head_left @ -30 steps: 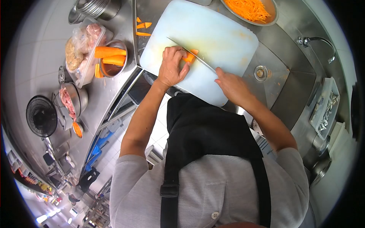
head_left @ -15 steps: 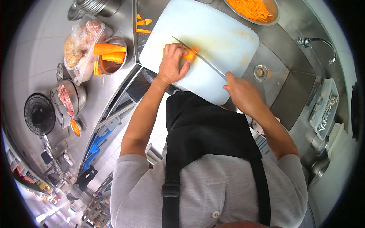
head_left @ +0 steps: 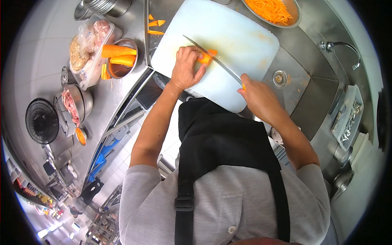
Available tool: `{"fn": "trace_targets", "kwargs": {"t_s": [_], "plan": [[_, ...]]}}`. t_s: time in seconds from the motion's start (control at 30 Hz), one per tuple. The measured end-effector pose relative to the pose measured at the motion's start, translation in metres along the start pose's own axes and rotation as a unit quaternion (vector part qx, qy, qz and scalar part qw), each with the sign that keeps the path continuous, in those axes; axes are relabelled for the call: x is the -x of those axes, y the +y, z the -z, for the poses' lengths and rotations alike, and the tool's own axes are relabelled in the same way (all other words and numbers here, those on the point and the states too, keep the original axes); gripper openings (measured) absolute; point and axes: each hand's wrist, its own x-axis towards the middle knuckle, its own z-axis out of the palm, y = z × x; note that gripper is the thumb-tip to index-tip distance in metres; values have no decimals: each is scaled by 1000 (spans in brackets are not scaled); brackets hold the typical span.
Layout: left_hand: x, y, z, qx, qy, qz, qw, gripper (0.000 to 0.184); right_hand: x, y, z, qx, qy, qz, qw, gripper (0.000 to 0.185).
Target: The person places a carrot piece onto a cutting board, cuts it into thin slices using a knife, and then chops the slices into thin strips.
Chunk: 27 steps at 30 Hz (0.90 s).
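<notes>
On the white cutting board [head_left: 241,45] lies an orange piece of carrot [head_left: 204,58]. My left hand [head_left: 186,67] presses on its left end with the fingers curled and closed. My right hand [head_left: 258,97] is wrapped round the handle of a long kitchen knife [head_left: 225,69]. The blade crosses the carrot diagonally, close by my left fingertips, and its tip points to the upper left. Whether the edge is inside the carrot I cannot tell. Thin carrot offcuts [head_left: 155,27] lie past the board's left edge.
Shredded carrot fills a metal bowl [head_left: 300,16] behind the board. To the left, peeled carrots [head_left: 122,60] rest over a steel bowl beside a plastic tub [head_left: 92,73] of bagged meat. A sink [head_left: 316,104], a tap [head_left: 347,44] and a tray of cutlery [head_left: 342,130] are on the right.
The knife and my right hand have shifted slightly up and to the left. My left hand still holds the carrot at about the same place.
</notes>
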Motion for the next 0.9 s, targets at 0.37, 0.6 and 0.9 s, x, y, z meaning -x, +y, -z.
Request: {"fn": "trace_targets", "kwargs": {"t_s": [0.37, 0.6, 0.9], "plan": [[-3, -1, 6, 4, -22, -14, 1000, 33, -47, 15, -51, -6, 23, 17, 1000, 25], [-2, -4, 3, 15, -19, -15, 1000, 30, -27, 6, -24, 10, 16, 12, 1000, 26], [2, -5, 1, 12, -18, -6, 1000, 35, -15, 1, -13, 3, 1, -5, 1000, 27]]}}
